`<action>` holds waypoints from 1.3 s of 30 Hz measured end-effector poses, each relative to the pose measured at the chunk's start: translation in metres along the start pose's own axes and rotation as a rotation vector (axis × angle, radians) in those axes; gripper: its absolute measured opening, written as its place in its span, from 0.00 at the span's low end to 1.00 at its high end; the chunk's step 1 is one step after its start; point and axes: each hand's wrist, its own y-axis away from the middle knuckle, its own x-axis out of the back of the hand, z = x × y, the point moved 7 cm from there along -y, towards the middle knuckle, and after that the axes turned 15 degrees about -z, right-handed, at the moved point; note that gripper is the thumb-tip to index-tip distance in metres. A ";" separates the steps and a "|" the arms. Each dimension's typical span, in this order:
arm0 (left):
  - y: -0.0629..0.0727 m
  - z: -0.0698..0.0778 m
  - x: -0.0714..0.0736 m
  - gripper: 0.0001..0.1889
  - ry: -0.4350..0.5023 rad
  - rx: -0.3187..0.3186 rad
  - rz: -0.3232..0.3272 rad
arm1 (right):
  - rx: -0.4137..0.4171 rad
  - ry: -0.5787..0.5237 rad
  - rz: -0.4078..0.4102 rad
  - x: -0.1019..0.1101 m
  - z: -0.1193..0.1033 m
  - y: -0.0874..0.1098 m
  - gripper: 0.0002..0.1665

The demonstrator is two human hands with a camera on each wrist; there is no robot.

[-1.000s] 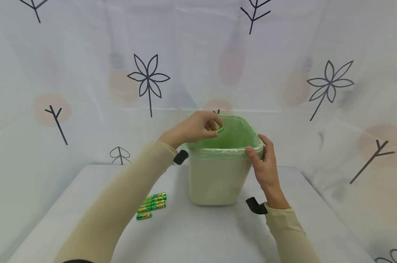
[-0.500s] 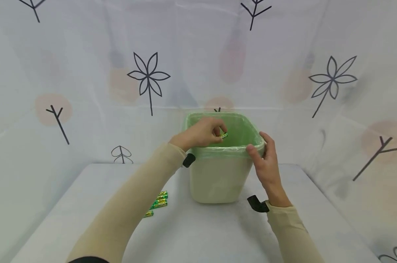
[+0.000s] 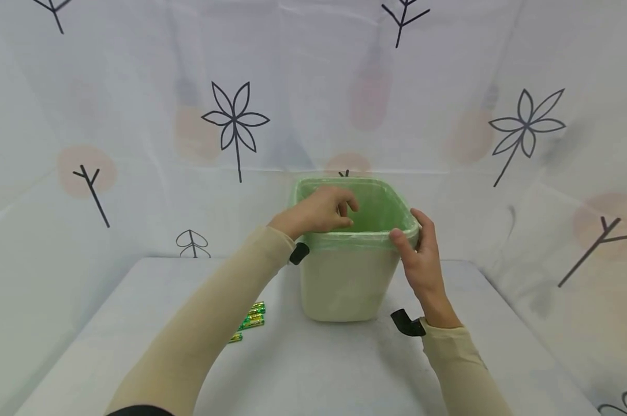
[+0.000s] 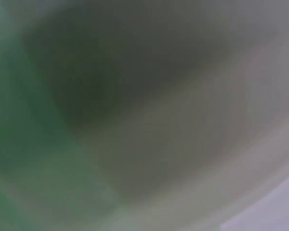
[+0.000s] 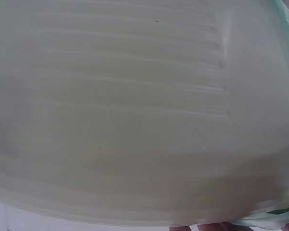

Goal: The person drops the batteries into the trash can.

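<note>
A cream trash bin [image 3: 344, 283] stands on the table, lined with a green plastic bag [image 3: 381, 208] folded over its rim. Over the bin's opening, near the front left rim, is my left hand [image 3: 321, 209]; its thumb and fingers are apart and no battery shows between them. My right hand [image 3: 421, 263] grips the bin's right rim, thumb in front and fingers along the side. Filling the right wrist view is the bin's ribbed wall [image 5: 135, 120], with fingertips at the bottom edge. The left wrist view is a blur of bin and green bag. The bin's floor is hidden.
Several green and gold batteries [image 3: 253, 322] lie on the white table [image 3: 313, 370] left of the bin, partly covered by my left sleeve [image 3: 204, 323]. A patterned cloth backdrop [image 3: 303, 86] rises behind the table.
My left hand went right and slightly down into the bin's opening with a battery. Its fingers have since parted, and the battery is out of sight. The right hand kept its grip on the rim.
</note>
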 end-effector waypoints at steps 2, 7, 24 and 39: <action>0.001 0.000 0.001 0.15 0.007 0.000 0.005 | -0.002 0.001 -0.002 -0.001 -0.001 0.000 0.36; 0.007 0.002 0.005 0.15 0.014 -0.020 0.041 | -0.012 0.001 -0.004 -0.001 -0.001 0.000 0.36; 0.106 0.004 0.028 0.12 -0.073 -0.268 0.378 | -0.011 0.020 -0.012 0.001 0.001 -0.001 0.37; 0.172 -0.056 -0.024 0.16 -0.085 -0.096 0.344 | 0.001 0.025 -0.009 0.001 0.001 -0.001 0.37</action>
